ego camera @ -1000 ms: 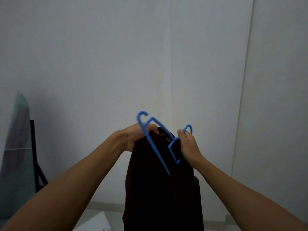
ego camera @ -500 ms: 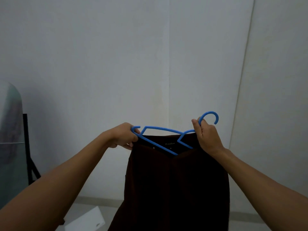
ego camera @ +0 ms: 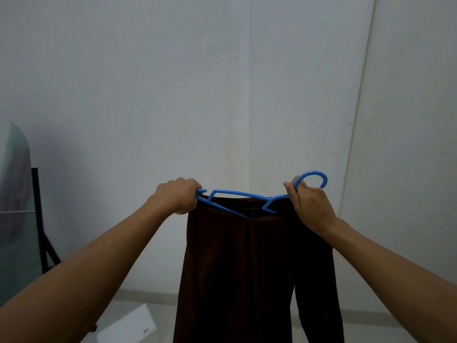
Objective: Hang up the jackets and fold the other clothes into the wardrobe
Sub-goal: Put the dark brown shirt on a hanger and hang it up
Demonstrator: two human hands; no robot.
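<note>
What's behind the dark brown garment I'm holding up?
Behind the dark brown garment are the pale wall and a floor strip. Whatever lies directly behind the cloth is covered.

Two bare forearms, no sleeves, no rings or watch visible.

I'm looking at what seems a plain room in a home: bare white wall panels point(ego camera: 173, 82), a pale floor point(ego camera: 148, 308), and, at the left edge, a mirror point(ego camera: 14, 206) on a black stand point(ego camera: 39, 219), though it's dim.
</note>
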